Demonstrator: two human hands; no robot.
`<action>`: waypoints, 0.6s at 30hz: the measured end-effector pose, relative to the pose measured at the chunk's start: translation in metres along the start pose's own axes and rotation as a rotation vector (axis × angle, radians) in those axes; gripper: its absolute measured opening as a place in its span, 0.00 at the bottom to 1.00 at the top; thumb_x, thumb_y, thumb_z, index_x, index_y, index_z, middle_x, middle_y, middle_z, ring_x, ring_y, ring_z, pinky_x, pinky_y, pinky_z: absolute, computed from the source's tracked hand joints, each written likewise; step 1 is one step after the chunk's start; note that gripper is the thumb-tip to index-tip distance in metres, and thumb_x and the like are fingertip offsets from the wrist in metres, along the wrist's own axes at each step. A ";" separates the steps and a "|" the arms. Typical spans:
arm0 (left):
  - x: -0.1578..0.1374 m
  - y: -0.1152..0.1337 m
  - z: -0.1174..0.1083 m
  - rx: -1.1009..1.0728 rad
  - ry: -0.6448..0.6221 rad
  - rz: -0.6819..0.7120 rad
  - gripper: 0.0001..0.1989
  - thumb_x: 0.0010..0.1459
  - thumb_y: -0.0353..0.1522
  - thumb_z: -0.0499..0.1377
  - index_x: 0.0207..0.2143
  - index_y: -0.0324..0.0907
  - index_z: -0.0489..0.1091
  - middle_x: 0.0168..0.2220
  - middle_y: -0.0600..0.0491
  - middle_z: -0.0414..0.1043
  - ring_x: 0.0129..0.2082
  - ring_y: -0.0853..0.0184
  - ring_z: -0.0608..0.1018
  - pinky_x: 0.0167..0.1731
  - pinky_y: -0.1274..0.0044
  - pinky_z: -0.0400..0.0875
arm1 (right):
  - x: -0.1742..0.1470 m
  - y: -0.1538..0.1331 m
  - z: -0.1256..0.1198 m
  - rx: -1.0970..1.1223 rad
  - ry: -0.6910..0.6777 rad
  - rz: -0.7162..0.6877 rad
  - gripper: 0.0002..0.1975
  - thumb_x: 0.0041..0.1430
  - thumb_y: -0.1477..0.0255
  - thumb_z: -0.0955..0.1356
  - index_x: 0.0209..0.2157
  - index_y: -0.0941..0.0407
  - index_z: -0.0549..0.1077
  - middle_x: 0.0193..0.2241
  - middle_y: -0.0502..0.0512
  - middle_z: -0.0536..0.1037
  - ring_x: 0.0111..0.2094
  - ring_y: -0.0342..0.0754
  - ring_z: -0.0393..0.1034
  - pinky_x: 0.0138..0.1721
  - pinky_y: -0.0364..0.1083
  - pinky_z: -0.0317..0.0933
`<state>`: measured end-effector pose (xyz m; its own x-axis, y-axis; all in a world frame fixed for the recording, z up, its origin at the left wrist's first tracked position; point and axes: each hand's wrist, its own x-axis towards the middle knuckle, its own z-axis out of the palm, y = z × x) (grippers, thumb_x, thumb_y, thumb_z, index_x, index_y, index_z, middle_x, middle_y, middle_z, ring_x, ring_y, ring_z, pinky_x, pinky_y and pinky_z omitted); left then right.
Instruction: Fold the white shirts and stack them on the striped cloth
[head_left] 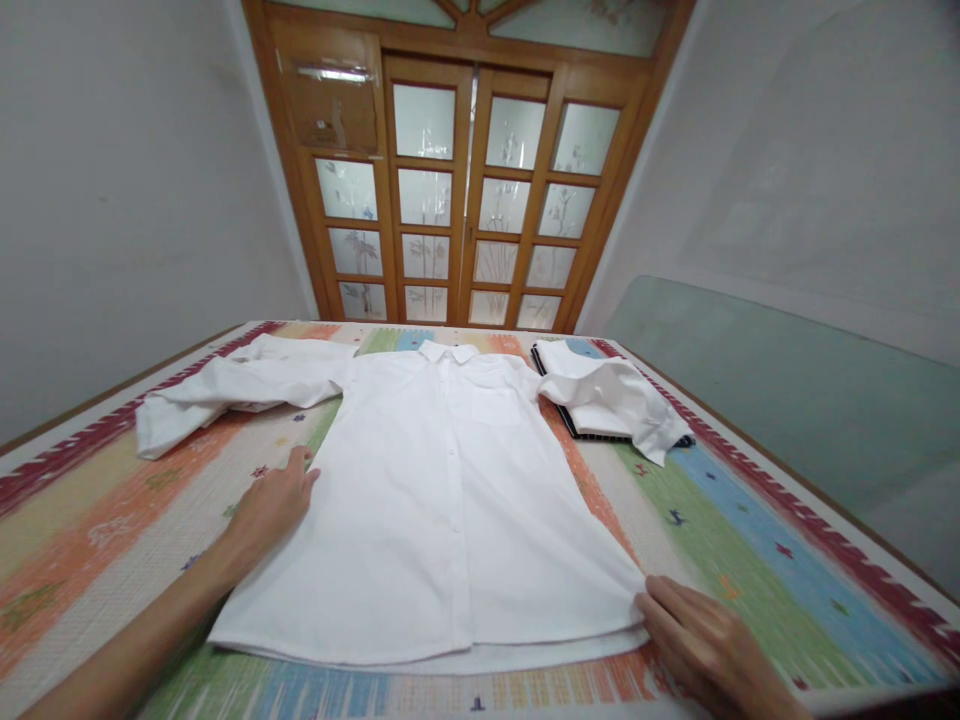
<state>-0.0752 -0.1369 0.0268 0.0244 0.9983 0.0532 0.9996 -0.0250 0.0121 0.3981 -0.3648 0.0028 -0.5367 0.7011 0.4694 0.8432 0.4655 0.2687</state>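
Observation:
A white button-up shirt [405, 510] lies front side up, its collar toward the far side and its hem toward me. Both sleeves are spread outward. My right hand [694, 630] is closed on the hem's right corner, pinching the cloth between thumb and fingers. Over on the left, my left hand [276, 505] rests low at the shirt's side edge, with its thumb and fingertips apart; part of the fingers is hidden from view.
The shirt's right sleeve lies over a folded white and black stack of cloth [585, 425]. Beneath the left sleeve is more white cloth [281, 347]. A colourful striped mat [750, 560] covers the bed or table. A greenish panel [787, 370] stands along the right wall; wooden glazed doors [465, 190] are behind.

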 end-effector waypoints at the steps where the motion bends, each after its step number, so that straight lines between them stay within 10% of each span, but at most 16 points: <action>1: -0.001 0.000 -0.001 -0.002 0.001 -0.007 0.21 0.65 0.38 0.40 0.54 0.36 0.60 0.32 0.41 0.76 0.37 0.50 0.79 0.36 0.67 0.68 | -0.001 0.000 0.001 -0.001 0.000 0.027 0.14 0.60 0.83 0.59 0.35 0.55 0.72 0.32 0.55 0.78 0.32 0.45 0.74 0.36 0.41 0.67; 18: -0.008 -0.005 0.001 0.105 -0.034 0.020 0.20 0.68 0.34 0.36 0.53 0.36 0.60 0.35 0.39 0.76 0.40 0.52 0.80 0.36 0.67 0.71 | -0.032 0.022 0.017 0.127 -0.052 0.197 0.10 0.56 0.77 0.62 0.37 0.52 0.72 0.34 0.54 0.82 0.30 0.48 0.78 0.31 0.42 0.70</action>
<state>-0.0801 -0.1452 0.0251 0.0431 0.9989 0.0180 0.9947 -0.0412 -0.0937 0.4336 -0.3680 -0.0203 -0.3656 0.8107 0.4572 0.9231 0.3787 0.0667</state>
